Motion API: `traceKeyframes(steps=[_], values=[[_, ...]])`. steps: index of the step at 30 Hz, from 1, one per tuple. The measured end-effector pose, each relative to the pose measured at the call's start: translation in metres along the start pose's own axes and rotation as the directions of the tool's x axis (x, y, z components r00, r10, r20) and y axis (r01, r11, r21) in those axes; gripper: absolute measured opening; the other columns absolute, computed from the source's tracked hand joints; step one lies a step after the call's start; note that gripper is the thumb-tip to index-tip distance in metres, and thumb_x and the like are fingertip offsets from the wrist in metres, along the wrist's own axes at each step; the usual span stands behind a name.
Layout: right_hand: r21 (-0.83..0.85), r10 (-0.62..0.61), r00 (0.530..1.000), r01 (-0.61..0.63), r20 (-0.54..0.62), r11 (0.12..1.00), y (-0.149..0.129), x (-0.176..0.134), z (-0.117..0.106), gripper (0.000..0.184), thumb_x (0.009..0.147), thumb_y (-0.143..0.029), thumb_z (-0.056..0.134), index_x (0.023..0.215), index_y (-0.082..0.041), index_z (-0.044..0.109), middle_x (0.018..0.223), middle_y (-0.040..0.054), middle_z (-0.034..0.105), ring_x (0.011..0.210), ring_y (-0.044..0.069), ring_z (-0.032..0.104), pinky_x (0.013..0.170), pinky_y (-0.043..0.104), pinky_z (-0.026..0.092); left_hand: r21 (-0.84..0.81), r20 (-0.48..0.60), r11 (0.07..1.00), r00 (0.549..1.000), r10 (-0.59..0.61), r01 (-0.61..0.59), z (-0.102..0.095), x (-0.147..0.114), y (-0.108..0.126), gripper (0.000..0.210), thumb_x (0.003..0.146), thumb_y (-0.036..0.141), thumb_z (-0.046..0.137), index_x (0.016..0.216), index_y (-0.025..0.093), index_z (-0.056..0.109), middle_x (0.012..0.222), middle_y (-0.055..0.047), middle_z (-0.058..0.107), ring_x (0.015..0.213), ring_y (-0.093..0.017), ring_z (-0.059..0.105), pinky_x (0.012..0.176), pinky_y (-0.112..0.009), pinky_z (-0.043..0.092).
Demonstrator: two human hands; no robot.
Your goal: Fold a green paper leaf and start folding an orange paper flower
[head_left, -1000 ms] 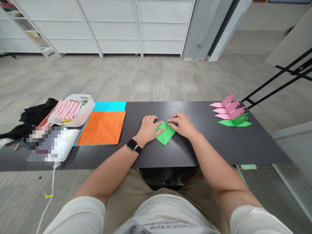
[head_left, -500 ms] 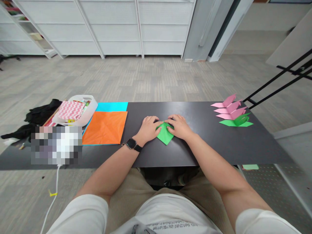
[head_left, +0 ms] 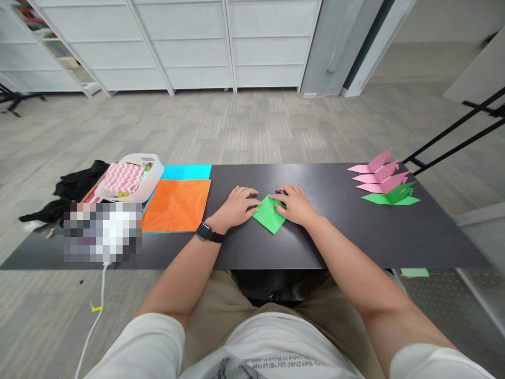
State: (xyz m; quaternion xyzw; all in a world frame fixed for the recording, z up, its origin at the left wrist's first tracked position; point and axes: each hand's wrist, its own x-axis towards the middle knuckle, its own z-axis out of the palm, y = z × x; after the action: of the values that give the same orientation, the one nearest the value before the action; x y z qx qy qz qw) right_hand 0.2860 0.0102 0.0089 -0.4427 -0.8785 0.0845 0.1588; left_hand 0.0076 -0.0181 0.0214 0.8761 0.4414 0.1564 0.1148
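A folded piece of green origami paper (head_left: 271, 218) lies on the dark table in front of me, shaped like a diamond with one corner toward me. My left hand (head_left: 238, 207) is at its left corner, fingers apart, with the thumb and index fingertips at the paper's edge. On the right side, my right hand (head_left: 296, 204) holds the paper between thumb and index finger, the thumb resting on top. Parts of its right edge are hidden under those fingers.
Pink and green folded paper birds (head_left: 389, 184) stand in a row at the table's right. To the left lie orange paper (head_left: 177, 205) and blue paper (head_left: 188, 172), beside a white basket (head_left: 152, 176). A white cable (head_left: 94, 321) hangs off the front edge.
My left hand has drawn slightly left, uncovering more of the green paper's upper left side. My right hand stays on the paper. The view has shifted a little.
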Motion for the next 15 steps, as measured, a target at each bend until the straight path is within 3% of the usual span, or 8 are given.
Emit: traceKeyframes(steps=[8,15], values=[[0.001,-0.008,1.000,0.008,-0.013,1.000,0.004,0.000,0.004,0.042,0.098,-0.031,0.063,0.137,-0.033,0.077,0.142,0.0116,0.065,0.132,0.035,0.054,0.119,0.060,0.037,-0.019,0.089,1.000,0.996,0.000,0.001,-0.014,-0.006,-0.009,0.025,0.100,0.031,0.073,0.121,0.039,0.083,0.156,-0.003,0.061,0.147,-0.031,0.051,0.132,-0.070,0.024],[0.020,0.002,1.000,-0.002,-0.014,1.000,0.004,0.000,0.005,0.041,0.098,-0.031,0.063,0.136,-0.032,0.078,0.142,0.0117,0.064,0.132,0.035,0.054,0.118,0.060,0.037,-0.023,0.135,1.000,0.991,0.007,-0.004,-0.020,-0.008,-0.016,0.024,0.098,0.037,0.077,0.120,0.040,0.084,0.161,-0.002,0.060,0.147,-0.033,0.052,0.129,-0.068,0.031]])
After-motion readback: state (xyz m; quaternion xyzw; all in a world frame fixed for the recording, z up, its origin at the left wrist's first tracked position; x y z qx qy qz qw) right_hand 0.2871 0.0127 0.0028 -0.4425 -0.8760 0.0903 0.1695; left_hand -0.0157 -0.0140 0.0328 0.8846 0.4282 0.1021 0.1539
